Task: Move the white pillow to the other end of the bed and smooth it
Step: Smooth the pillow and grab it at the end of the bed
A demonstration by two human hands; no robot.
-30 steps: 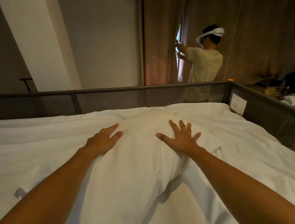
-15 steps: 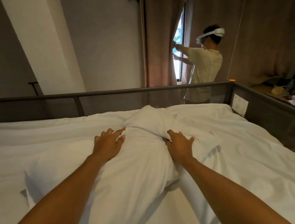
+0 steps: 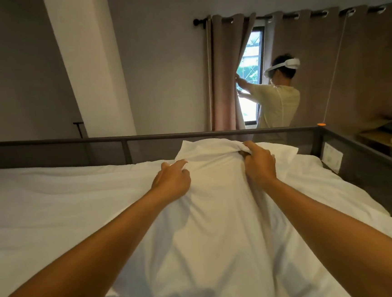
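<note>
On the bed: white sheets are lying spread wide, with a dark rail running along the far end.
Left hand: it is curling shut, its fingers pinching the pillow's left upper edge.
White pillow: it is lying lengthwise mid-bed, its far end lifting towards the rail.
Right hand: it is gripping a bunched fold of the pillow's top edge, fist closed.
Background right: a person is standing at the brown curtain, parting it.
</note>
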